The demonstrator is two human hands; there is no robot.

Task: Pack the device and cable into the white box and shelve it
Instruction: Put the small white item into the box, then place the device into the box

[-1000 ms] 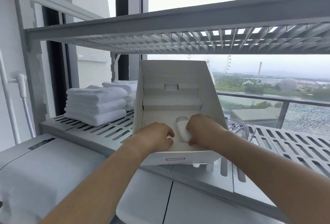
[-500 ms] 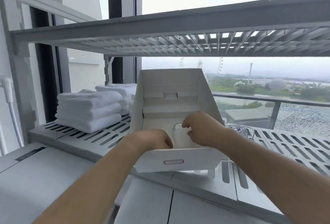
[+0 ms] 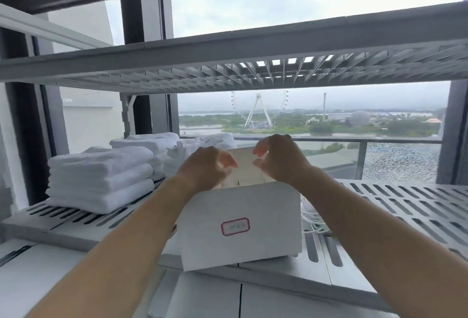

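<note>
White cardboard box (image 3: 266, 206), front wall toward the camera, stands at the front edge of the lower grey slatted plastic shelf (image 3: 405, 206). Its wide face runs left to right across the view. A second slatted shelf of the same grey (image 3: 253, 46) spans overhead, with a window and balcony rail behind.

Stack of folded white towels (image 3: 101, 178): on the lower shelf, left of the box and apart from it, with more stacks further back.

Box top is open. A pale lid panel (image 3: 244, 163) stands up at the rear, between the two hands. The interior is hidden by the front wall, so the device cannot be confirmed inside.

Left hand (image 3: 202, 168) and right hand (image 3: 281, 160): both raised over the open top, close together but not touching, fingers curled inward toward each other. Whether either pinches the lid panel or a flap cannot be told, as the fingertips overlap the panel.

Coiled thin white cable (image 3: 312, 214): lies on the shelf outside the box, just beside its right wall and under the right forearm. The loose loop has no clear long axis.

Small red-bordered label (image 3: 235, 226): on the front wall, text unreadable.

Judgement: the cable is not yet packed. It lies low and to the right of both hands, and the right hand is the nearer. That hand would have to drop past the box's right wall to lift the coil over the rim. Closing the lid first would leave the cable out.
</note>
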